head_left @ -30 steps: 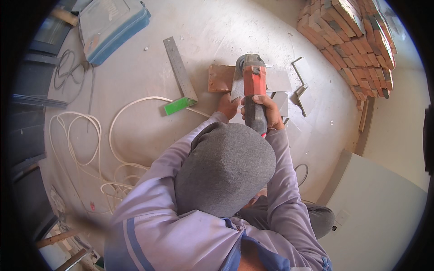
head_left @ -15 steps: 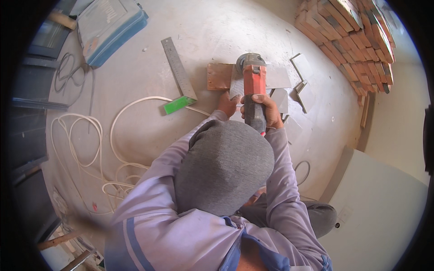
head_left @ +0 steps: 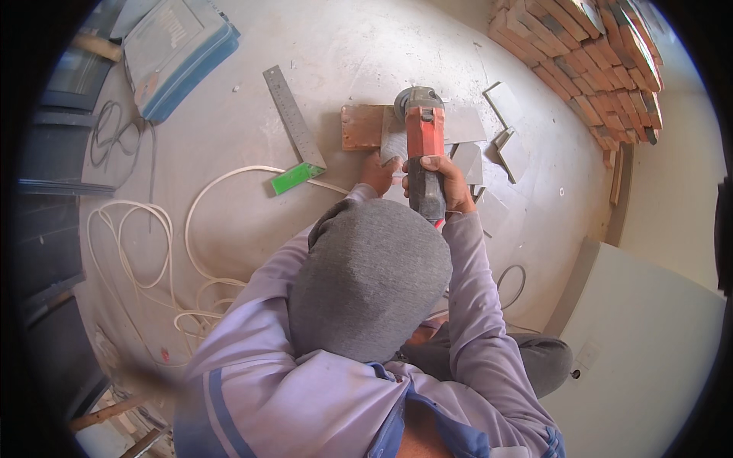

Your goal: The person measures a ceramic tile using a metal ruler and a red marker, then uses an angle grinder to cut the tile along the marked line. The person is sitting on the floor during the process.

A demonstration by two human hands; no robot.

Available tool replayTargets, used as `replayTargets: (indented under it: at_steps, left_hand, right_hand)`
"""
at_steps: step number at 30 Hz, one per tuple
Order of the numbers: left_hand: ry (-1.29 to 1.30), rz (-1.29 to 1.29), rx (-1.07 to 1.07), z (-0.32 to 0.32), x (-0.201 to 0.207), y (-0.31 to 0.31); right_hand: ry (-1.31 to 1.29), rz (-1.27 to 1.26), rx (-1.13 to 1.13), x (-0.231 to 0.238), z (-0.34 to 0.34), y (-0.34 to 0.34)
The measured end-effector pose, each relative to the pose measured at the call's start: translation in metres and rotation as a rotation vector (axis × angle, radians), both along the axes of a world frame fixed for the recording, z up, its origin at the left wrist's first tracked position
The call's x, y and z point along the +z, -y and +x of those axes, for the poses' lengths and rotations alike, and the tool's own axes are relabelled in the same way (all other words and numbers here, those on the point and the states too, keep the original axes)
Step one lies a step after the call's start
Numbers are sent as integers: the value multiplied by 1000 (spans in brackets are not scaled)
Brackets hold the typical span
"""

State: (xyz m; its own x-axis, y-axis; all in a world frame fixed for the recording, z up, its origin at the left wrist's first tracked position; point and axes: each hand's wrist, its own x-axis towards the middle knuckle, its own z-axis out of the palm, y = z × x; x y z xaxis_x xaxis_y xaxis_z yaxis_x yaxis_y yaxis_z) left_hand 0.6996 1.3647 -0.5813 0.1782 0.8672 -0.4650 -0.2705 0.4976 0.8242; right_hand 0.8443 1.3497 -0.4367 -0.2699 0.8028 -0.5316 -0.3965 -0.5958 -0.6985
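My right hand (head_left: 452, 183) is wrapped round the dark handle of a red and black angle grinder (head_left: 424, 136), whose head points away from me. The grinder's disc sits over a light grey tile (head_left: 394, 142), and the head hides part of it. At the tile's near edge, my left hand (head_left: 378, 174) grips it, fingers curled close to the grinder. Under the tile's left side shows a reddish-brown block (head_left: 361, 127). A try square (head_left: 296, 122) with a green stock lies to the left of my left hand.
Cut tile pieces (head_left: 510, 156) lie right of the grinder. Brick-like slabs (head_left: 588, 69) are stacked at the far right, and a blue case (head_left: 183, 57) stands far left. A pale cable (head_left: 195, 229) loops over the floor on my left. A white panel (head_left: 641, 328) stands near right.
The whole view has shifted slightly. The grinder leans a little differently, with more of its disc showing on the left. Both hands keep their holds.
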Motion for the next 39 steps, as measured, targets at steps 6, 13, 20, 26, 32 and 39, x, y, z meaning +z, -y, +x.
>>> replayTargets:
  at_steps: [6, 13, 20, 26, 32, 39]
  left_hand:
    - [77, -79, -7, 0, 2, -1]
    - [86, -116, -17, -1, 9, -1]
    - [70, -103, 14, 0, 1, 0]
    - [37, -117, -12, -1, 6, 0]
    - [18, -113, -12, 1, 5, -1]
    - [23, -115, 15, 2, -1, -1]
  right_hand:
    - [-37, -32, -11, -9, 7, -2]
    - [37, 29, -30, -11, 7, 1]
    - [1, -8, -12, -14, 14, 2]
    - [38, 13, -3, -18, 16, 3]
    - [51, 34, -38, -17, 16, 6]
    - [48, 33, -80, -16, 18, 10]
